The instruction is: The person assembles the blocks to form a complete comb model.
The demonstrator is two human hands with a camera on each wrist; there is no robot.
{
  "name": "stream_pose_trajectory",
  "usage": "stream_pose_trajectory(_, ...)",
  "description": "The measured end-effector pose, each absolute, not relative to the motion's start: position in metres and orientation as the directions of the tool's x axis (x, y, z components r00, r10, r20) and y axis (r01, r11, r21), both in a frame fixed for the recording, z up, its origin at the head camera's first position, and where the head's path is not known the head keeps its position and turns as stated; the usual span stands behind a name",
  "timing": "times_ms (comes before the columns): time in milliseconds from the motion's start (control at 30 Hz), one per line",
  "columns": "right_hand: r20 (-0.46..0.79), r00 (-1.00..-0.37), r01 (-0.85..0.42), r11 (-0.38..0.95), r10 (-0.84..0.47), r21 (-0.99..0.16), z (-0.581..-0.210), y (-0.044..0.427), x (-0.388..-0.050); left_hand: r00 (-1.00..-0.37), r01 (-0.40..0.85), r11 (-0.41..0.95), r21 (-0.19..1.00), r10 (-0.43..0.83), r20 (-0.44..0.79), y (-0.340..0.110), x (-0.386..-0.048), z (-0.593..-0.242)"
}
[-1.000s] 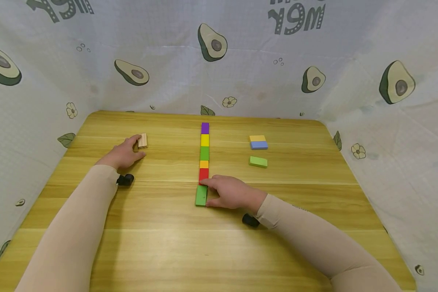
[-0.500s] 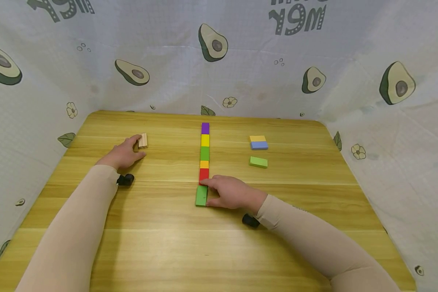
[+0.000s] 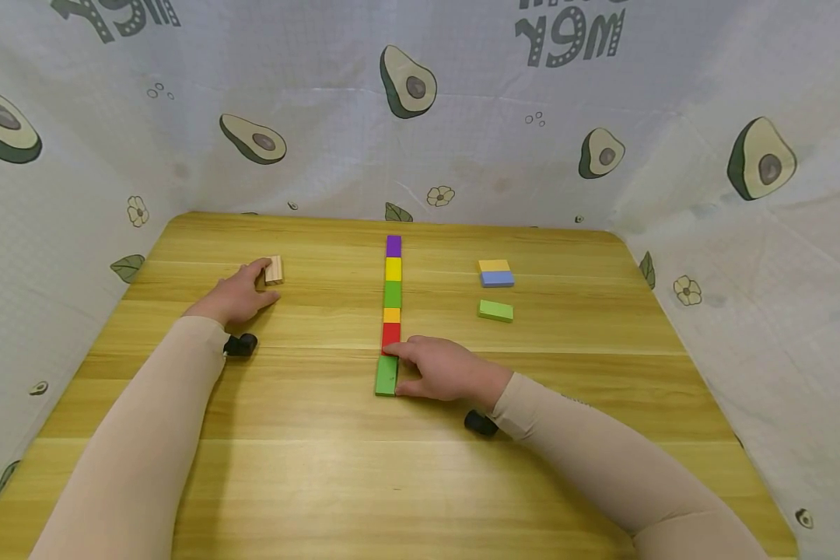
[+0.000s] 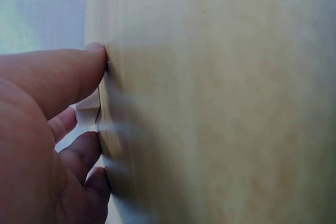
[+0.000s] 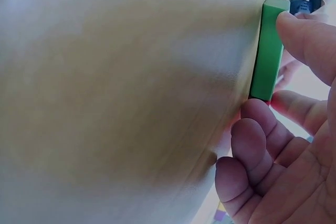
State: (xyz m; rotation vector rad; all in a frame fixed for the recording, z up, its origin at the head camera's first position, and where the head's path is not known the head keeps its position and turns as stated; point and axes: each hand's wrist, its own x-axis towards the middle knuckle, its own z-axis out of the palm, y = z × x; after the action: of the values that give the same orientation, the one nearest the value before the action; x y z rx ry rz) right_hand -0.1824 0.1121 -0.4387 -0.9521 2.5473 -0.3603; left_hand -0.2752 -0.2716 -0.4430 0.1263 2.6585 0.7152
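Observation:
A row of coloured flat blocks runs down the middle of the table. Its nearest piece is a green block (image 3: 386, 376), butted against a red block (image 3: 390, 334). My right hand (image 3: 444, 369) rests beside this end, the index fingertip at the red-green seam and the thumb touching the green block's near end. In the right wrist view the same green block (image 5: 269, 51) shows the thumb on its side, the other fingers loosely bent on the table. At the back left, my left hand (image 3: 232, 295) touches a plain wooden block (image 3: 274, 271) with the index finger, its thumb spread apart on the table.
Further up the row lie an orange block (image 3: 391, 315), a green one, a yellow block (image 3: 393, 269) and a purple block (image 3: 393, 246). To the right are a light-orange block (image 3: 493, 265), a blue block (image 3: 497, 279) and a lime block (image 3: 495, 310). Avocado-print cloth surrounds the wooden table (image 3: 322, 482).

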Motion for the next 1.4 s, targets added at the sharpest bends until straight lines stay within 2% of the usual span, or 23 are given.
stream_pose_trajectory(733,-0.259,-0.687,-0.575,0.726,-0.679,-0.379,-0.4348,0.1154,-0.1822,-0.919,-0.018,0.867,0.498,0.182,-0.350,-0.2715,-0.2747,-0.4435)
stream_pose_trajectory(967,-0.257,-0.711,-0.547,0.744,-0.655,-0.384,-0.4308,0.1197,-0.1858,-0.917,-0.024,0.870,0.492,0.176,-0.358,-0.2709,-0.2740,-0.4421)
stream_pose_trajectory(1400,-0.249,-0.656,-0.611,0.695,-0.712,-0.379,-0.4345,0.1186,-0.1818,-0.914,-0.039,0.867,0.497,0.170,-0.368,-0.2717,-0.2755,-0.4421)
